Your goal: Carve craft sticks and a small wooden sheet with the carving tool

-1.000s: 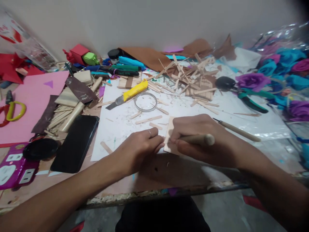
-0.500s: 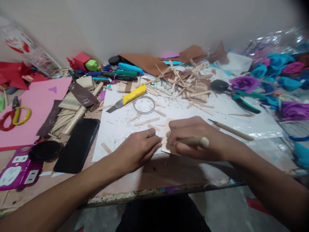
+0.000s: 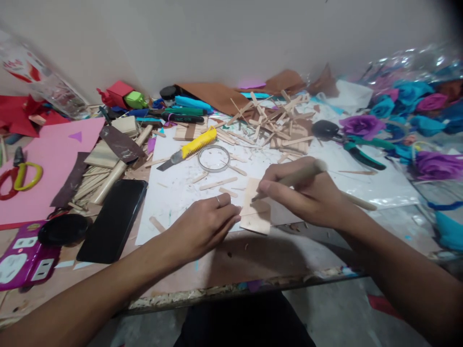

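Wooden-handled tool [image 3: 302,175] slants from the right hand [image 3: 307,198] (over a thin board [image 3: 256,218]).

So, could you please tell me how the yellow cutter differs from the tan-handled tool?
The yellow cutter lies on the white sheet; the tan-handled tool is gripped in the right hand. The cutter's handle is bright yellow, the tool's tan. Both have elongated handles.

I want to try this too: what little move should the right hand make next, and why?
Perhaps ease the tan, round-handled tool in the right hand toward the thin dark line across the flat, pale wooden piece: the tool's tip sits beyond that line, and the left hand is at the piece's left edge.
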A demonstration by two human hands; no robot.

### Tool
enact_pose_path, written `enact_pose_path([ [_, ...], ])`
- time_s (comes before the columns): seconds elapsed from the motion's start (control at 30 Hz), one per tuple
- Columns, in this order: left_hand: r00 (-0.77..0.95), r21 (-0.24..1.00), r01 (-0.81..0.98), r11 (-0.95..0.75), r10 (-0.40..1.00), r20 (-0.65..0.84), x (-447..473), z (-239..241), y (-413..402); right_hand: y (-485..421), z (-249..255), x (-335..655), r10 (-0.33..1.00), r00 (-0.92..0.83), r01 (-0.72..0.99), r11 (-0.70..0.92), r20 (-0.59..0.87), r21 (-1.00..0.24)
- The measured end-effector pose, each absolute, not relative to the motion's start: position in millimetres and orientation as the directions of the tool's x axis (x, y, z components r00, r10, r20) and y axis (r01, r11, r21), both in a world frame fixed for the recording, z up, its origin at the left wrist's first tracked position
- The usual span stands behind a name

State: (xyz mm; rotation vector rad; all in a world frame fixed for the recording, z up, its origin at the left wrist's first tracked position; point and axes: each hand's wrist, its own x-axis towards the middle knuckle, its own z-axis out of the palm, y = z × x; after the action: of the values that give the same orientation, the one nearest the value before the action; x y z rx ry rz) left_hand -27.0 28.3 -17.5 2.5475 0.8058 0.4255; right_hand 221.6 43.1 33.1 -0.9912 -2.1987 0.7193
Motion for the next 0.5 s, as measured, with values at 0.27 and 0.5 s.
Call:
enact_pose_path([
  [0.27,0.784,0.479,0.458,-0.749,0.594,0.180,-27.1,-17.7,28.8,44.3,34.8,222.1,0.732,-0.639,0.408,0.584,0.238,-0.702],
  [0.5,0.780,0.474,0.460,-0.751,0.597,0.188,-27.3,-18.8,27.7,44.1,38.3,223.0,0.743,-0.646,0.412,0.534,0.178,-0.738],
])
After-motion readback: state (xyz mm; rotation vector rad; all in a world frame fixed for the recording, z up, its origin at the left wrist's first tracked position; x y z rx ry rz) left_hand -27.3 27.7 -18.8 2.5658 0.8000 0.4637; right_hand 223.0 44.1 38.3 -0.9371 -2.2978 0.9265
